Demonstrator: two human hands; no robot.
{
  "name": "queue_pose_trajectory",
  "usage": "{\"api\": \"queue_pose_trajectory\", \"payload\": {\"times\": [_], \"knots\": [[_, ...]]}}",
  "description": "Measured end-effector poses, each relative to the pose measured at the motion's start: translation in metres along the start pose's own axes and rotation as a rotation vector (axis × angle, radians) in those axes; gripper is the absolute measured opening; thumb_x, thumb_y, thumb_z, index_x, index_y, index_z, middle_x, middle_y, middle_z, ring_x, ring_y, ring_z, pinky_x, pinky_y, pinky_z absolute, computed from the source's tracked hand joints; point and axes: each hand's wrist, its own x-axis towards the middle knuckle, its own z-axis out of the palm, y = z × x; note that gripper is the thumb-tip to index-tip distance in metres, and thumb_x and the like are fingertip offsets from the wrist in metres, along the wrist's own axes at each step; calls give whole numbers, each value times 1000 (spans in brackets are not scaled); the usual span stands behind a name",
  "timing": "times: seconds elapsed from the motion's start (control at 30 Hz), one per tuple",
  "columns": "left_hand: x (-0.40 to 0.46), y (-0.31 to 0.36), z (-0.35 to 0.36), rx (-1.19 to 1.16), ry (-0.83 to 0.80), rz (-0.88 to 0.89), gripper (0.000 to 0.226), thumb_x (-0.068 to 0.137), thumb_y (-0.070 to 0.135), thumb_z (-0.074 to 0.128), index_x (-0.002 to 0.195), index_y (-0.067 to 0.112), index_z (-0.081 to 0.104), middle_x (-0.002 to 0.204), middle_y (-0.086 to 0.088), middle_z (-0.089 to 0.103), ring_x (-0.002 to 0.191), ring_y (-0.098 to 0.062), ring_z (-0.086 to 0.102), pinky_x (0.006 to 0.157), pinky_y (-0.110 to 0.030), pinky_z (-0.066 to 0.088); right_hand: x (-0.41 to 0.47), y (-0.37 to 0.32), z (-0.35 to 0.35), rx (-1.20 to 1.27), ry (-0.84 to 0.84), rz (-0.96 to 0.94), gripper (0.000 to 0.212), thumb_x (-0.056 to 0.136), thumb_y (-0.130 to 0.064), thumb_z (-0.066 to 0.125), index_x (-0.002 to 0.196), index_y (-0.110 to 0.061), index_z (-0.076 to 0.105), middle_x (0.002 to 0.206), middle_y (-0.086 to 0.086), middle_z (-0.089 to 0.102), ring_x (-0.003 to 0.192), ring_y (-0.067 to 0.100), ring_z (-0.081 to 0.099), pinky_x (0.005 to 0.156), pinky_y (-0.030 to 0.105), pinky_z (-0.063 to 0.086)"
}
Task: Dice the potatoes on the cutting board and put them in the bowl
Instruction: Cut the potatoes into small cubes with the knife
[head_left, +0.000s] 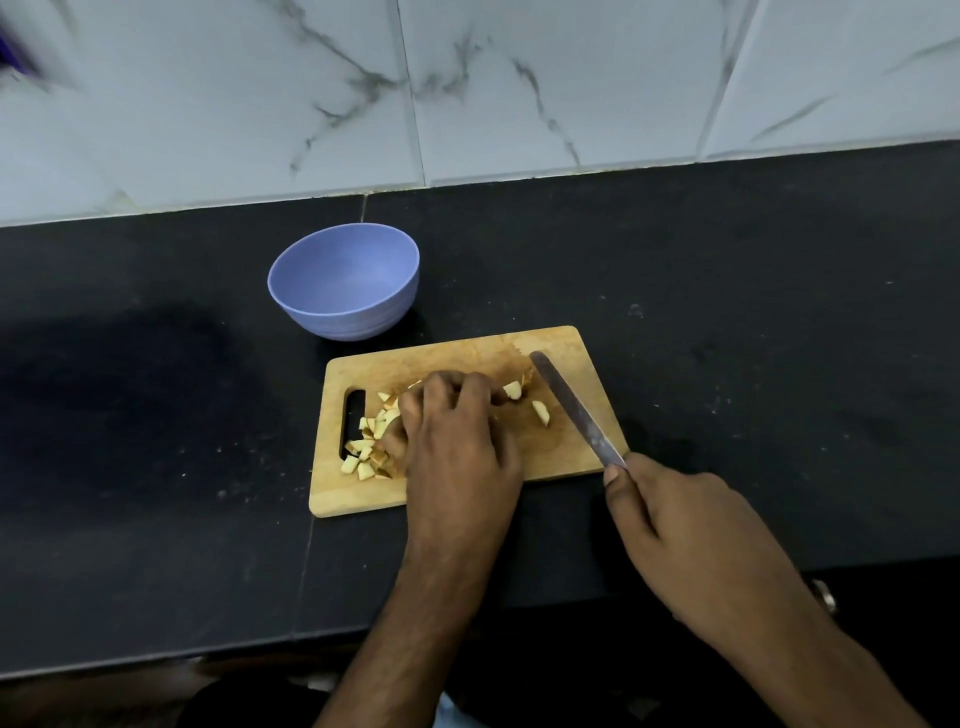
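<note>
On the dark table (727, 312), the left hand (452, 431) is clenching diced potatoes (366, 452); the empty bowl (344, 280) is lying beyond-left, while the right hand (691, 535) is grasping the knife (574, 408).

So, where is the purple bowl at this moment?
In the head view the purple bowl stands on the black counter, left of centre, just beyond the far left corner of the cutting board, near the tiled wall. It looks empty.

A black worktop (727, 312), lightly speckled and seamed, runs below a wall (519, 93) of large white tiles with grey marble veining; dim, even light
</note>
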Motion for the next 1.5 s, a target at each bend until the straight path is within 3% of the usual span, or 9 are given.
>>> {"api": "queue_pose_trajectory", "payload": {"times": [0.23, 0.43, 0.63, 0.9, 1.1, 1.37, 1.5], "knots": [[-2, 10, 2, 63, -116, 225, 32, 97, 39, 50, 128, 37, 55, 144, 5, 39, 136, -16, 26, 108, -48, 25, 2, 3, 3, -3, 1, 7, 31, 102, -50, 27, 95, -35, 53, 64, -3, 61, 52, 9, 60, 54, 24, 53], [2, 10, 8, 44, -74, 179, 16, 96, 39, 53, 111, 32, 57, 133, 4, 41, 127, -15, 33, 102, -43, 28, 0, 2, 4, -17, 33, -5, 33, 101, -51, 25, 91, -34, 52, 60, -3, 59, 49, 9, 58, 50, 23, 49], [0, 7, 8, 11, -19, 131, 18, 93, 45, 57, 103, 30, 58, 121, 7, 43, 118, -13, 36, 101, -42, 30, -13, -2, 5, -59, 1, 1, 31, 100, -53, 22, 96, -35, 47, 67, -1, 60, 56, 10, 60, 61, 32, 58], [-1, 6, 9, 9, -17, 119, 21, 90, 42, 58, 106, 30, 54, 116, 8, 44, 114, -13, 38, 99, -40, 30, -21, -10, -3, -101, -101, 36, 25, 105, -47, 29, 89, -33, 43, 71, -4, 58, 58, 8, 58, 59, 24, 52], [0, 3, 9, -64, 46, 39, 24, 89, 22, 55, 111, 29, 50, 116, 9, 48, 113, -12, 39, 97, -40, 31, -28, -5, -18, -123, -183, 60, 34, 104, -47, 29, 82, -28, 46, 69, -3, 59, 58, 8, 57, 53, 20, 41], [-2, 7, 5, 2, -69, 205, 33, 92, 39, 54, 123, 31, 51, 125, 9, 45, 123, -12, 34, 100, -39, 26, -22, 0, -8, 1, -73, 58, 38, 98, -56, 24, 81, -31, 48, 62, 2, 59, 49, 12, 58, 49, 25, 46], [-2, 9, 6, 43, -108, 239, 27, 96, 46, 53, 120, 34, 57, 130, 8, 42, 126, -12, 30, 105, -45, 28, -11, 1, -5, 61, -16, 79, 34, 101, -50, 29, 82, -32, 49, 58, 2, 61, 43, 9, 60, 48, 26, 53]]}}
